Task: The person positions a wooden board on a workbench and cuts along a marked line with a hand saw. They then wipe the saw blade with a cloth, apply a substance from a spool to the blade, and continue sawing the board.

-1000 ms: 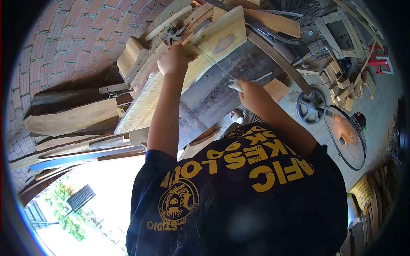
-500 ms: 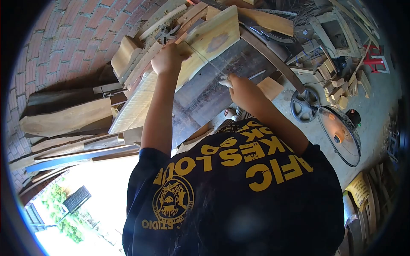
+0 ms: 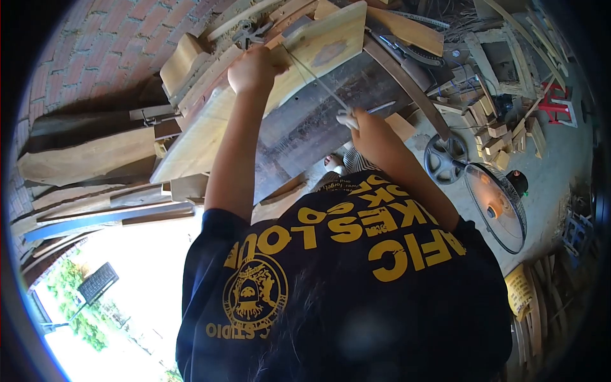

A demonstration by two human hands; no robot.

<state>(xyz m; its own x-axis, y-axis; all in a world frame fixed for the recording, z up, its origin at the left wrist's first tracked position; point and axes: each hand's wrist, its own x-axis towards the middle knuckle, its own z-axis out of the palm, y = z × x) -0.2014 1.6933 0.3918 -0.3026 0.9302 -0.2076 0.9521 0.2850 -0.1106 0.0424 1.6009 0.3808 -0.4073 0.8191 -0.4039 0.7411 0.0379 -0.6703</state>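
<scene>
A long pale board leans on edge across a dark metal table. At its upper edge is my left hand, fingers curled; what they grip is hidden. From beside that hand a thin cord runs taut, down and right over the board and table to my right hand. My right hand is closed around a small white bundle at the cord's lower end. A slim light-coloured tool lies on the table just beyond my right hand.
A curved brown wood strip borders the table on the right. Beyond are a handwheel, a fan, stacked wood offcuts and a red stool. Planks lie at the left under a brick wall.
The view has shifted slightly. The board stands at a somewhat different angle, its lower left end farther left. My right hand moved nearer my left, then away again, and the cord stays stretched between them.
</scene>
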